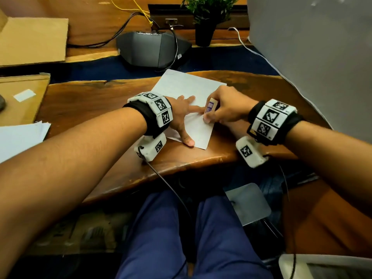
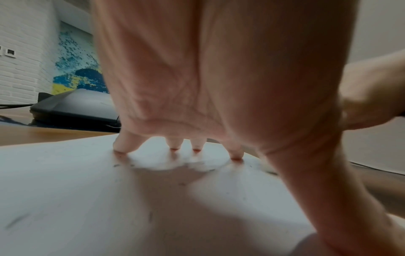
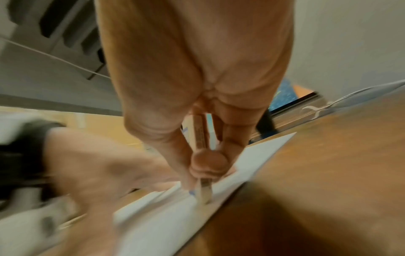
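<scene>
A white sheet of paper point(image 1: 187, 87) lies on the wooden desk point(image 1: 90, 97), near its front edge. My left hand point(image 1: 184, 115) lies spread on the paper point(image 2: 65, 190), its fingertips point(image 2: 119, 149) pressing the sheet down. My right hand point(image 1: 223, 109) pinches a small white eraser point(image 1: 210, 105) with a purple printed sleeve and holds its lower end against the paper just right of the left fingers. In the right wrist view the eraser point(image 3: 202, 138) stands between thumb and fingers, its tip on the sheet point(image 3: 175, 216). Small dark crumbs lie on the paper.
A black desk phone point(image 1: 153, 49) with cables sits behind the paper. A potted plant point(image 1: 207, 19) stands at the back, cardboard sheets point(image 1: 34, 41) at the left, a stack of white paper point(image 1: 18, 137) at the left edge. A white board point(image 1: 312, 57) leans at the right.
</scene>
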The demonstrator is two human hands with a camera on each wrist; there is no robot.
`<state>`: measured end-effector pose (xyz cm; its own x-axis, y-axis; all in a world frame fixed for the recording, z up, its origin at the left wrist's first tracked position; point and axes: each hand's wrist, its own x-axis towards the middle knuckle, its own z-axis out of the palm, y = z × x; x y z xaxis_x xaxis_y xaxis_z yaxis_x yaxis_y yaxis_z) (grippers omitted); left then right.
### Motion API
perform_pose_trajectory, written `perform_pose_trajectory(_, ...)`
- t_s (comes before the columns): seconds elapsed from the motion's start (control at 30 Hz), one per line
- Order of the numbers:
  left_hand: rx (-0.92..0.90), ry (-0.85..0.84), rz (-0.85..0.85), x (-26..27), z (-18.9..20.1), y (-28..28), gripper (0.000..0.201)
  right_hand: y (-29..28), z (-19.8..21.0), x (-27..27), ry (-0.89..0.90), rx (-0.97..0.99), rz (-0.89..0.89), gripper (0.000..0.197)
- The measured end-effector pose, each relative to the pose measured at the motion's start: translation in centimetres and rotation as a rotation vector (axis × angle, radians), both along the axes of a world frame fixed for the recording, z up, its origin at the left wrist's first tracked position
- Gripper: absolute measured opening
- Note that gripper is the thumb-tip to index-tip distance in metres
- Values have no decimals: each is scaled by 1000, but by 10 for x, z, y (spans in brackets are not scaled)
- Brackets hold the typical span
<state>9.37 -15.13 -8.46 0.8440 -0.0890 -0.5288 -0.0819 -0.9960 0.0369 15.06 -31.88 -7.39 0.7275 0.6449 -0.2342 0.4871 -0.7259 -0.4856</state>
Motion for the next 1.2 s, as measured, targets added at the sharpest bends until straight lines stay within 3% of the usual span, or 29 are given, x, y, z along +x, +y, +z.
perform_pose_trajectory(0.1, -16, 11, 5, 0, -1, 2, 128, 4, -7, -24, -12, -72, 170, 30)
perform_pose_trajectory(0.27, 3, 1, -2, -1, 0, -1, 124, 1, 4, 2, -50, -38, -13, 28)
perform_pose_trajectory(0.43, -25, 9, -10, 0, -1, 4, 128, 10, -3, -31, -89, -96, 232, 20)
perform_pose_trajectory(0.57, 22, 9, -6, -1, 0, 0, 126, 10, -1, -5, -106, -26, 28, 29)
perform_pose_trajectory(0.7, -33, -13, -20, 0, -3, 5, 129, 14, -7, -34, -102, -49, 204, 15)
perform_pose_trajectory(0.87, -7, -15, -13, -1, -2, 3, 126, 14, -1, -8, -122, -3, 32, 27)
perform_pose_trajectory(1.03, -76, -52, -46, 0, -4, 8, 131, 17, -6, -35, -106, -37, 212, 10)
perform_pose_trajectory(1.2, -42, 0, 2, -2, -5, 9, 126, 16, -3, 4, -122, 23, -13, 21)
